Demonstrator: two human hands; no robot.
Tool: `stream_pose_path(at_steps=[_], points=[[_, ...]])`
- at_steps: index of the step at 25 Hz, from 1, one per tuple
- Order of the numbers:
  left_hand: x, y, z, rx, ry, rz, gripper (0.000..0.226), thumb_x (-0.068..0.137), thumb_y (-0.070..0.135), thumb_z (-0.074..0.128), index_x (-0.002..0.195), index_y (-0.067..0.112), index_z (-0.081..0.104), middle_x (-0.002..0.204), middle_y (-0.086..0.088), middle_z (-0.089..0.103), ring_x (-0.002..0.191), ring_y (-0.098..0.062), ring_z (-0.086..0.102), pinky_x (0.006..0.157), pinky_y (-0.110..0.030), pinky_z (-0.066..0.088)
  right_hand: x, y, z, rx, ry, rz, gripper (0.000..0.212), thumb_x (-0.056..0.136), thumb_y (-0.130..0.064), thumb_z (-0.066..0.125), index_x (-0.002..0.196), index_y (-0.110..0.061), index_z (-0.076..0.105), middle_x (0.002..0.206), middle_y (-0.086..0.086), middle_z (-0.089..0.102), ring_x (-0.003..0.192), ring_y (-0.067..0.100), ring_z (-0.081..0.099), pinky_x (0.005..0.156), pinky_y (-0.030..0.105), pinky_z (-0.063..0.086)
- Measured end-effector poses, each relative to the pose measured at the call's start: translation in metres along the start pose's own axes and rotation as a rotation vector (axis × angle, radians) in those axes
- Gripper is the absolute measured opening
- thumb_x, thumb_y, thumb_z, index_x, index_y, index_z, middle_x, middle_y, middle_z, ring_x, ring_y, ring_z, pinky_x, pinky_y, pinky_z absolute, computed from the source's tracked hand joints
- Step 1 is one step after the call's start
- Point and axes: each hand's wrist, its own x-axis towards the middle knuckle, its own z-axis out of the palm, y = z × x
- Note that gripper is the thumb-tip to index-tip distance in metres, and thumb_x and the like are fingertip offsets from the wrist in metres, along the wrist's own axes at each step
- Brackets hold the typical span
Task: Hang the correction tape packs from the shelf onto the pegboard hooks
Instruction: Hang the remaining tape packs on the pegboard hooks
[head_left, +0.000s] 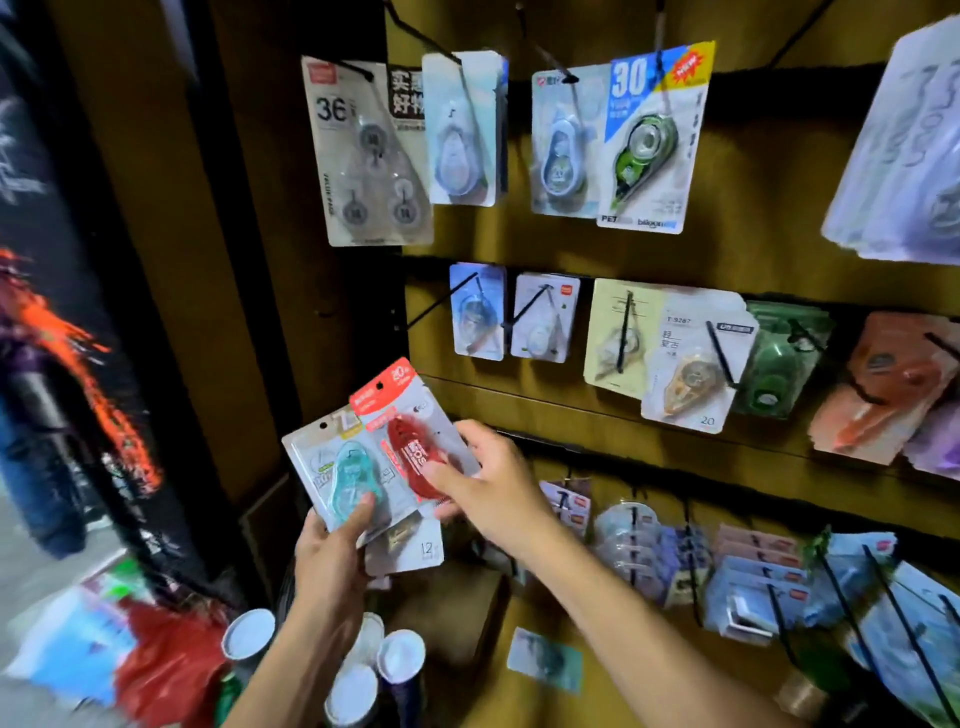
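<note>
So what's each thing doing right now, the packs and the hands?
Teal pack: held in the left hand, not hung.
Red pack: pinched by the right hand, not hung.
"12" pack: behind those two, not hung.
Green pack: hanging on a hook.
"36" pack: hanging on a hook.

Pegboard (561, 249) hung with packs (647, 140)

The left hand (332, 551) holds a fan of correction tape packs (374, 462) in front of the pegboard's (753, 270) lower left edge, the right hand (488, 483) touching the rightmost pack from the right. Above and to their right, other packs hang on hooks (436, 306) in rows. Below the hands stand capped tubes (400, 660), with a loose pack (545, 660) lying to their right.
</note>
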Motion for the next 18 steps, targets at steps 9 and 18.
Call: stream_pose_path(at_steps=[9, 18], points=[[0.039, 0.013, -0.057, 0.008, 0.03, 0.086, 0.024, 0.092, 0.008, 0.061, 0.115, 0.012, 0.063, 0.108, -0.011, 0.073, 0.083, -0.024, 0.074, 0.067, -0.044, 0.061, 0.098, -0.021, 0.082, 0.197, 0.035, -0.009, 0.016, 0.091, -0.011, 0.065, 0.105, -0.015, 0.059, 0.103, 0.008, 0.068, 0.092, 0.026, 0.072, 0.066, 0.04, 0.061], [0.044, 0.007, -0.059, 0.019, 0.028, 0.059, 0.029, 0.092, 0.008, 0.062, 0.12, 0.014, 0.061, 0.109, -0.008, 0.074, 0.09, -0.026, 0.074, 0.084, -0.054, 0.056, 0.083, -0.022, 0.085, 0.161, 0.13, -0.025, 0.019, 0.091, -0.017, 0.063, 0.109, -0.012, 0.061, 0.105, 0.007, 0.07, 0.085, 0.022, 0.073, 0.057, 0.032, 0.061]])
